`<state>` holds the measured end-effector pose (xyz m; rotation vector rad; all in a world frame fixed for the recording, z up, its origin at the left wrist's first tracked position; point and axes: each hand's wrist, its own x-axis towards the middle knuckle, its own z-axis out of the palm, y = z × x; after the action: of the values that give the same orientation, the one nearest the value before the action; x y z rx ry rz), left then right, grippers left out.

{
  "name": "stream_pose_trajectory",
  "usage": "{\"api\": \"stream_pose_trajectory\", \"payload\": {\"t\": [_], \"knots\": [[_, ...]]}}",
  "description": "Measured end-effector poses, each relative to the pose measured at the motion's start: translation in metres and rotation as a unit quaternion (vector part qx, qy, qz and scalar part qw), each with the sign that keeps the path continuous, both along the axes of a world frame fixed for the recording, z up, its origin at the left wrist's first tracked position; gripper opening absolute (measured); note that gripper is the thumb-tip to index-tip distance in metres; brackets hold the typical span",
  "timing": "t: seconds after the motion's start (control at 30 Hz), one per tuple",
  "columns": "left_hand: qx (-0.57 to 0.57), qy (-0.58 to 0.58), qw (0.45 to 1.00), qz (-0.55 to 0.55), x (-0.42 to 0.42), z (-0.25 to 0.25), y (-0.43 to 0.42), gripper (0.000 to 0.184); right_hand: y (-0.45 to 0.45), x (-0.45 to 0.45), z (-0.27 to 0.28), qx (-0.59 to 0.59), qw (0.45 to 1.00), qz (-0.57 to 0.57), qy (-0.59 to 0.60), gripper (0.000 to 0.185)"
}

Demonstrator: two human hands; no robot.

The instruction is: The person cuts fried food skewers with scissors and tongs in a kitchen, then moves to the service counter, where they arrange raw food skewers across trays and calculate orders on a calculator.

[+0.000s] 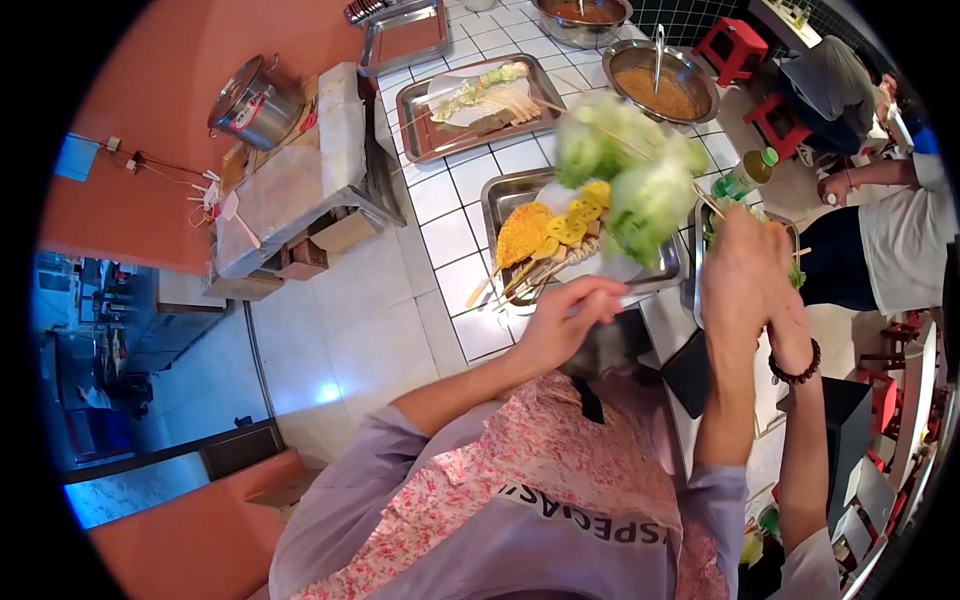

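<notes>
Blurred by motion, my right hand point(738, 262) is closed round the thin sticks of green lettuce skewers point(640, 205), which hang over a metal tray point(490, 215). My left hand point(568, 318) has its fingers curled at this tray's near edge; what they grip is hard to make out. In the tray lie an orange crumbed skewer point(524, 236), yellow slices with holes on a stick point(580, 215) and pale skewered pieces point(575, 255). Another person's arm with a dark bead bracelet point(797, 366) reaches in beside my right wrist; its hand is partly hidden.
Further along the white tiled counter point(440, 205) stand a tray of skewers point(410, 125), a bowl of brown sauce with a spoon point(655, 90) and another sauce bowl point(580, 25). A green-capped bottle point(742, 176) and a second tray point(690, 285) are at right. People and red stools point(733, 48) are beyond.
</notes>
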<state>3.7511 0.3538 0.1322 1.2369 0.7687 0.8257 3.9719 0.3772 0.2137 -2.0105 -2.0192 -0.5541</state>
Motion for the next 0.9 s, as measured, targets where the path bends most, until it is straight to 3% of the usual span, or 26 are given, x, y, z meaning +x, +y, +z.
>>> {"api": "stream_pose_trajectory", "payload": {"t": [0.1, 0.23, 0.33, 0.5, 0.6, 0.63, 0.77, 0.83, 0.9], "knots": [[0.003, -0.055, 0.998, -0.009, 0.026, 0.006, 0.023, 0.035, 0.028, -0.065, 0.003, 0.000, 0.996, -0.043, 0.079, 0.005], [-0.186, -0.157, 0.960, 0.140, 0.028, 0.015, 0.054, 0.039, 0.036, -0.104, -0.021, 0.009, 0.987, 0.017, 0.158, 0.011], [-0.170, -0.245, 0.940, 0.167, 0.017, 0.024, 0.068, 0.035, 0.038, -0.127, -0.035, -0.006, 0.983, 0.024, 0.181, 0.011], [-0.216, -0.217, 0.914, 0.265, -0.001, 0.009, 0.082, 0.024, 0.038, -0.154, -0.050, -0.063, 0.966, 0.069, 0.243, 0.014], [-0.163, -0.191, 0.929, 0.272, -0.019, -0.003, 0.088, 0.019, 0.041, -0.164, -0.066, -0.083, 0.960, 0.097, 0.247, 0.013], [-0.139, -0.169, 0.932, 0.289, -0.026, -0.005, 0.093, 0.017, 0.042, -0.167, -0.063, -0.148, 0.949, 0.097, 0.259, 0.016], [-0.115, -0.088, 0.942, 0.304, -0.067, 0.001, 0.114, 0.014, 0.028, -0.154, -0.046, -0.087, 0.901, 0.234, 0.356, 0.031], [-0.133, -0.053, 0.937, 0.319, -0.091, 0.005, 0.131, 0.012, 0.017, -0.134, -0.056, -0.067, 0.920, 0.228, 0.312, 0.029], [-0.082, -0.002, 0.943, 0.323, -0.123, -0.003, 0.158, 0.011, 0.005, -0.107, -0.071, -0.082, 0.931, 0.214, 0.285, 0.026]]}}
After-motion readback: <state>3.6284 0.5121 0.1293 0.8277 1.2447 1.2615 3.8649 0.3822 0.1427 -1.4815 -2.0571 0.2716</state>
